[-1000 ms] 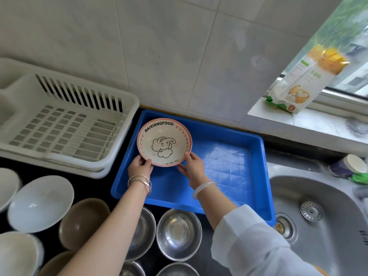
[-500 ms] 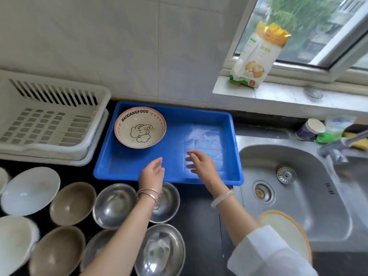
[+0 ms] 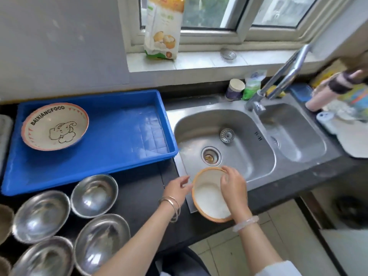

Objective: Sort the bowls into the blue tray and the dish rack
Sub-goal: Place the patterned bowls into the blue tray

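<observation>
A white bowl with an orange rim [image 3: 207, 198] rests on the front edge of the sink [image 3: 249, 140]. My right hand [image 3: 234, 186] grips its right rim, with fingers curled over the edge. On the bowl's left side my left hand [image 3: 176, 189] has its fingers apart, the tips at the rim. The blue tray [image 3: 99, 168] lies to the left on the black counter. In its far left corner sits a pink-rimmed bowl with an elephant drawing [image 3: 54, 126]. Only a sliver of the white dish rack [image 3: 4, 134] shows at the left edge.
Several steel bowls [image 3: 94, 193] stand on the counter in front of the tray, with brown bowls cut off at the left edge. A tap [image 3: 278, 80] reaches over the double sink. A flour bag [image 3: 163, 30] stands on the windowsill, and cups and bottles crowd the sink's back right.
Both hands let go of the elephant bowl in the tray and moved right to the orange-rimmed bowl at the sink. The view swung right, away from the dish rack.
</observation>
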A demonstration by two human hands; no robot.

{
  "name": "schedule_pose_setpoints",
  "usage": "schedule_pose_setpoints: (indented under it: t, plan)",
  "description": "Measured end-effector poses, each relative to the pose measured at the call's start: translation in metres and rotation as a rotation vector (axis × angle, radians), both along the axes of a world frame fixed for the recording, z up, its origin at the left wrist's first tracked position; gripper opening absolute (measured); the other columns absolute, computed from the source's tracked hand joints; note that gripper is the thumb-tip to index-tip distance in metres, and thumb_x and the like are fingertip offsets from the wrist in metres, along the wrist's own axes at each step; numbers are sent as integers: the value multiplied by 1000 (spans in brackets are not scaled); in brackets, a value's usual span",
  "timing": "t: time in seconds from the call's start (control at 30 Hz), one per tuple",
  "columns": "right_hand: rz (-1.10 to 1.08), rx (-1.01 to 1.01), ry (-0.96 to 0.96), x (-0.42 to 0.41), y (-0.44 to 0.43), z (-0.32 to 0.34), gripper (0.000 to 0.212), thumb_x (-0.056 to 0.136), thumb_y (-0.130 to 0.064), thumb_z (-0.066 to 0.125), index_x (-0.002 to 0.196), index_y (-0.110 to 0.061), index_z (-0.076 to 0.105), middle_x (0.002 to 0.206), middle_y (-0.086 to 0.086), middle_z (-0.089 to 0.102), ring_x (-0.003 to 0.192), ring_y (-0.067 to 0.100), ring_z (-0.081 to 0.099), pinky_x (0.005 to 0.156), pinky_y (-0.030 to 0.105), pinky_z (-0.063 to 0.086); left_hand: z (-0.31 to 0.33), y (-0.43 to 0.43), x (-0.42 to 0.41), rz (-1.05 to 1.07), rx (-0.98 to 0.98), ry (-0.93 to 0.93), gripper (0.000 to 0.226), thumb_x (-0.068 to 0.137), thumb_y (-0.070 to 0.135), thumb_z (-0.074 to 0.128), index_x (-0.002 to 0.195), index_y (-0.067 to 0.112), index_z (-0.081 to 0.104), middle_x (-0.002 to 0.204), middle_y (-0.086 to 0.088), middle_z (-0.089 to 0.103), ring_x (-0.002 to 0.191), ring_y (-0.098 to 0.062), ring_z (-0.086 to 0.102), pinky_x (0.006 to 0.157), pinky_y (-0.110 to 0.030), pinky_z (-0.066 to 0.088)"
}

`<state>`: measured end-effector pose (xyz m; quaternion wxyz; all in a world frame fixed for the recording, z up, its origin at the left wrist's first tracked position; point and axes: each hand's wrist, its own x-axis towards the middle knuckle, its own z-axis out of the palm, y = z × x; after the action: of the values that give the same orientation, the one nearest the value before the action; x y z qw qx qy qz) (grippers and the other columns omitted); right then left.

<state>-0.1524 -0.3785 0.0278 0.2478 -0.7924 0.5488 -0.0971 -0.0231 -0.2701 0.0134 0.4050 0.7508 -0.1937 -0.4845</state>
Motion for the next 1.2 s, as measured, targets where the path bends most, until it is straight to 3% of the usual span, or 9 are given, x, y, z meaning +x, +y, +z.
schedule_pose_setpoints:
  t: [0.07,0.13,0.27,0.37,0.53,0.73,0.9,1.07,1.2]
  plan:
    - [-65,78,-11,-18,-2,-5,38,91,-4,46,127,-11,55,126,7,61,115,27,54,95,34,41,-5,-7,-12,-16,45,42,40,88,24,58,128,20,55,122,0,63,115,-19,57,101,-32,45]
    - [-135,157,-31,-31,-2,-11,38,94,-10,44,131,-16,52,123,7,62,109,29,57,84,33,44,-11,-9,-21,-11,70,83,37,90,23,55,127,25,54,107,3,64,109,-22,59,97,-44,49]
    - [-178,153,-72,-44,-2,-20,27,97,-16,43,119,-18,59,102,5,69,84,22,57,69,26,38,-19,-11,-27,63,70,124,38,92,21,49,129,30,50,106,-1,63,101,-28,62,89,-49,53]
    - [-156,104,-81,-44,-4,-20,24,96,-16,49,115,-15,63,100,4,72,78,16,54,70,22,37,-19,-10,-26,117,61,122,35,92,19,50,126,28,53,100,2,62,95,-25,64,81,-44,57]
    - [-128,68,-150,-25,-7,-7,22,92,-19,55,110,-14,68,94,4,74,86,22,65,70,26,45,-9,-3,0,251,5,123,18,88,19,57,103,28,55,87,11,59,78,-13,63,45,-19,52]
    - [-10,76,-257,32,-1,20,20,89,-20,58,107,-15,68,92,-3,72,84,10,61,72,21,42,18,24,54,419,-49,138,8,85,22,61,90,16,61,89,-6,65,74,-19,64,53,-26,53]
    - [83,108,-378,94,15,37,13,86,-17,61,96,-16,70,75,-15,64,73,-2,60,60,0,39,45,58,99,619,-194,229,16,89,18,58,97,4,55,83,-11,59,64,-17,56,51,-19,54]
    - [136,232,-430,171,38,44,15,85,-19,62,97,-15,69,78,-9,67,74,7,65,56,12,46,59,100,137,823,-347,177,13,91,13,53,103,9,57,101,-9,58,76,-15,55,68,-29,53]
    - [192,312,-434,232,62,47,15,86,-21,60,97,-14,67,83,-3,68,71,14,67,65,38,60,57,133,173,954,-429,123,11,90,13,55,91,21,61,92,3,61,82,-12,59,50,-25,57]
